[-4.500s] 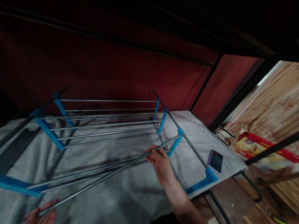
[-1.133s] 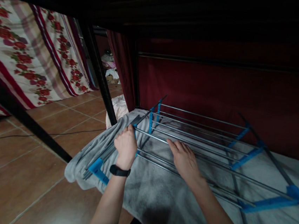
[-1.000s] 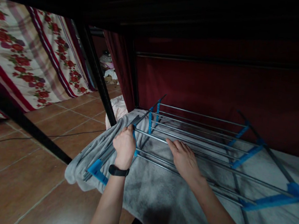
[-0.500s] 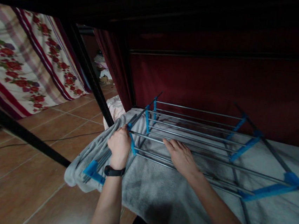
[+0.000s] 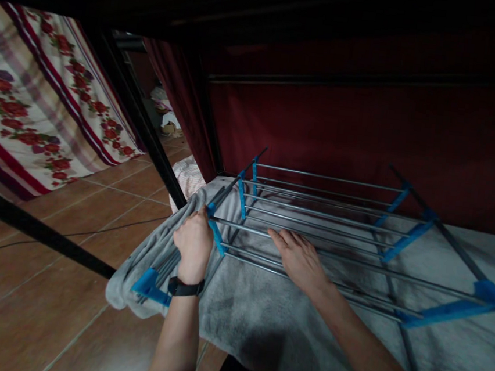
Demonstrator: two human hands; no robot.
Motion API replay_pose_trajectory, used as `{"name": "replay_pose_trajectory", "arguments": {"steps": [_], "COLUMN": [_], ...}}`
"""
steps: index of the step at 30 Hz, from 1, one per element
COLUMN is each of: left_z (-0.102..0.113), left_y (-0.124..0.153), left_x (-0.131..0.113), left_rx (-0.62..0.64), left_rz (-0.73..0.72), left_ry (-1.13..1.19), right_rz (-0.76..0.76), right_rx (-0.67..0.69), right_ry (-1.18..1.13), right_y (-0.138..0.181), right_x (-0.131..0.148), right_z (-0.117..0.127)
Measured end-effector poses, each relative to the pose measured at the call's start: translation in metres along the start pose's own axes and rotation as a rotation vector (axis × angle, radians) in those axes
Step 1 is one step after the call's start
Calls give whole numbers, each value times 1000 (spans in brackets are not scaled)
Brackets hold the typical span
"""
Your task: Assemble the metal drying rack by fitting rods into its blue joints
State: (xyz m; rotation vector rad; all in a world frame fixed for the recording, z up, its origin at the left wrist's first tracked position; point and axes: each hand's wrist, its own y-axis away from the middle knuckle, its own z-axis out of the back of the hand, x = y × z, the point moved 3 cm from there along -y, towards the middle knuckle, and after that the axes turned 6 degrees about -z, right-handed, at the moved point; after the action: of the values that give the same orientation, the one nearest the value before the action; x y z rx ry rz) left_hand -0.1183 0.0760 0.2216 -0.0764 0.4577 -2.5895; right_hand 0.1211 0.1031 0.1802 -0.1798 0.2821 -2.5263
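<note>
A folded rack of grey metal rods (image 5: 323, 216) with blue plastic connectors (image 5: 445, 312) lies flat on a grey blanket (image 5: 260, 321). My left hand (image 5: 193, 244), a black band on its wrist, is closed around the rack's left side bars beside a blue connector (image 5: 215, 235). My right hand (image 5: 299, 260) rests palm down on the front rods, fingers stretched out and flat.
A dark red fabric wall (image 5: 344, 136) rises behind the rack and a dark frame hangs overhead. Black metal posts (image 5: 140, 122) stand at the left. Brown floor tiles (image 5: 45, 283) and a floral cloth (image 5: 27, 106) lie beyond the blanket's left edge.
Since 4.5 s ago my view swung from the rack's right end to its left end; my left hand now grips the left bars. In the last second both hands stayed put; the view drifted slightly.
</note>
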Motion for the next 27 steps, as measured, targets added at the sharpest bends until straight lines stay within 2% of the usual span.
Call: {"name": "replay_pose_trajectory", "arguments": {"steps": [21, 24, 27], "left_z": [1, 4, 7], "left_y": [2, 3, 6], "left_x": [0, -2, -5], "left_rx": [20, 21, 19], "left_rz": [-16, -27, -41], "left_ry": [-1, -6, -18], "right_rz": [-22, -11, 0], "right_rx": [57, 20, -82], "right_ry": [-58, -56, -30], "right_y": [-6, -4, 5], "right_x": [-1, 1, -1], "right_z": [7, 8, 11]}}
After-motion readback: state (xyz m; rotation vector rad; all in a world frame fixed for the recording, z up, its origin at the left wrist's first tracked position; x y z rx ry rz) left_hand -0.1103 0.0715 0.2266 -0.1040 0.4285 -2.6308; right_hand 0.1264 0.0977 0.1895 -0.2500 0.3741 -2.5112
